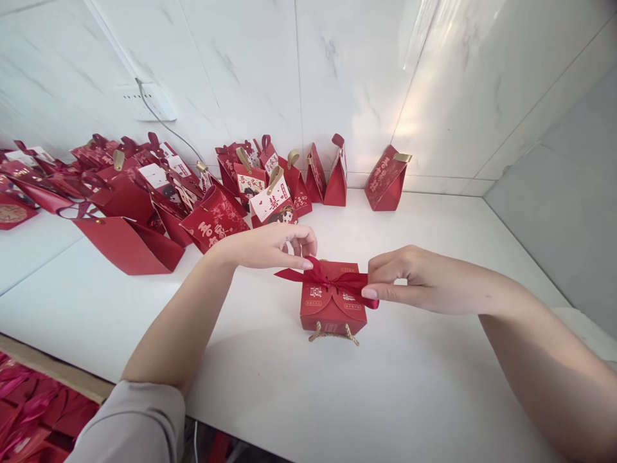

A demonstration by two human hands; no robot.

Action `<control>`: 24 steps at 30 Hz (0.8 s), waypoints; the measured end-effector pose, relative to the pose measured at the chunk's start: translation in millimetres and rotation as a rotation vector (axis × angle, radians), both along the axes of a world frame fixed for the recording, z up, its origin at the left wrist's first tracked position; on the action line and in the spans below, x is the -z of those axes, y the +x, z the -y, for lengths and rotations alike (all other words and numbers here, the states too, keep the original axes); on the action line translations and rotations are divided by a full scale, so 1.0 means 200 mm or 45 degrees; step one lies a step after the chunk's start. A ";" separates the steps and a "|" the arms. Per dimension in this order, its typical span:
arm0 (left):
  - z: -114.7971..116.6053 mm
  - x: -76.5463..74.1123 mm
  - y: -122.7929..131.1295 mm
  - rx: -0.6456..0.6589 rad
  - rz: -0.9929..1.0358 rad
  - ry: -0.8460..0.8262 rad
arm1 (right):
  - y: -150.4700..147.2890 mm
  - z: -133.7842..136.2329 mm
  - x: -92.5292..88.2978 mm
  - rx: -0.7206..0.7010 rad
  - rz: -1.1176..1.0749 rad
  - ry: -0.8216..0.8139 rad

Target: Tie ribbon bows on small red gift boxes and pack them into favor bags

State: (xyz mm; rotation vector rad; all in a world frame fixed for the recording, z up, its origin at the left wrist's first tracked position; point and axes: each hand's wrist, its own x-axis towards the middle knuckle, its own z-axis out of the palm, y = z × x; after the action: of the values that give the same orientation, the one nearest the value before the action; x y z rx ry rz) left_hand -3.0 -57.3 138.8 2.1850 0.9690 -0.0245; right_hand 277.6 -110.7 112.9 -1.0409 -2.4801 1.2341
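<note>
A red gift box with gold lettering and beige rope handles sits on the white table. Across its top, a dark red ribbon is tied in a bow. At the bow's right side, my right hand pinches the ribbon between thumb and fingers. My left hand is at the upper left of the bow, thumb and curled fingers closed at the ribbon's left loop. One ribbon tail points left beneath the left hand.
Several red gift boxes with loop handles crowd the table's left and back. One separate red box stands near the tiled wall. A socket with a cable is on the wall. More red ribboned boxes lie at lower left.
</note>
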 end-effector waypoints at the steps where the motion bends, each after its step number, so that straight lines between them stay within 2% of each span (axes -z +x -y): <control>1: 0.01 0.00 0.00 -0.039 -0.022 0.014 | 0.00 0.00 0.00 0.038 0.003 0.019; 4: 0.02 0.01 0.01 -0.082 -0.172 -0.004 | -0.01 -0.02 0.02 0.150 -0.021 0.155; 7: 0.03 0.00 0.00 -0.056 -0.319 -0.038 | -0.02 -0.04 0.05 0.209 -0.052 0.306; 13: 0.06 -0.01 0.01 -0.052 -0.571 -0.069 | -0.05 -0.05 0.08 0.101 0.005 0.225; 16: 0.07 0.00 0.03 -0.099 -0.450 0.123 | -0.06 -0.04 0.08 0.108 0.013 0.228; 19: 0.08 0.00 0.06 -0.093 -0.143 0.388 | -0.07 -0.03 0.06 0.089 -0.021 0.165; 21: 0.09 0.00 0.09 0.010 0.006 0.418 | -0.07 -0.03 0.05 0.083 -0.065 0.102; 24: 0.11 0.02 0.12 0.140 0.060 0.309 | -0.07 -0.03 0.05 0.112 -0.138 0.019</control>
State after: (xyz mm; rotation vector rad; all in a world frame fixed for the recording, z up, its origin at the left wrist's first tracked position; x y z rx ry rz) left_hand 21.1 -78.6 135.1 2.4482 0.8611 0.0975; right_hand 264.1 -104.5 102.9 -1.0385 -2.3337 1.2109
